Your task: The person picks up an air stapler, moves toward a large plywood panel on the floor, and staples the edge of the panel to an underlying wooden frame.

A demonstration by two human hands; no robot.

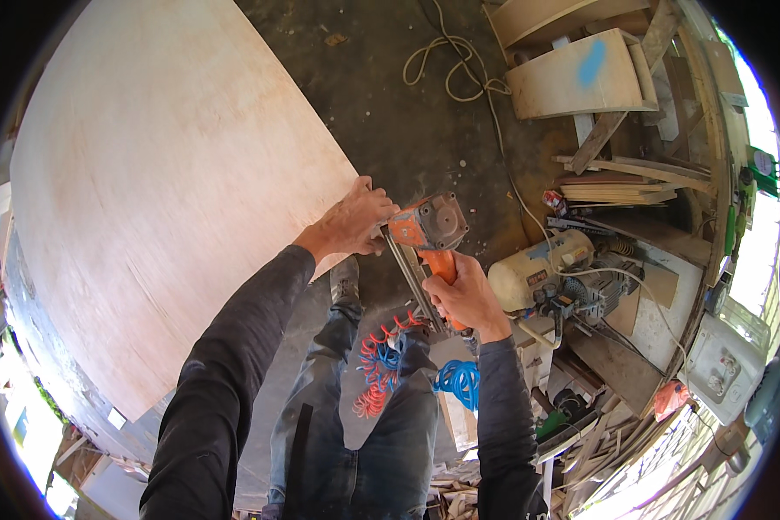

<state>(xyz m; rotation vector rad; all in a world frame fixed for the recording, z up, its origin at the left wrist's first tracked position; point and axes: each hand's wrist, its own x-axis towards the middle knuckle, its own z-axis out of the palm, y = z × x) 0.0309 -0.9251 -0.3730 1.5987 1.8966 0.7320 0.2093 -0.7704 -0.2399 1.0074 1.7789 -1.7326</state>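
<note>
Apparently, the work is partway along: a large plywood sheet (165, 173) lies spread between nine and twelve o'clock, and an orange nail gun (426, 225) is in hand beside the sheet's corner, just off centre toward one o'clock. No fastener heads can be made out on the sheet's face, so how much is fixed and how much is left cannot be told; judging by where the tool is held, this corner seems not yet finished. The person's right hand (468, 299), toward four o'clock, is closed around the orange handle. The left hand (354, 217), toward eleven o'clock, curls over the corner beside the tool's head; whether it pinches wood, tool or both is hidden. The sheet looks pale and smooth, with faint tan streaks. The nail gun looks scuffed, with a dark grey head cap and a long metal magazine slanting toward five o'clock. Near six o'clock is a red coiled hose (372, 402); at five, a blue coiled hose (459, 383); at three, a cream-tanked compressor (513, 286).
</note>
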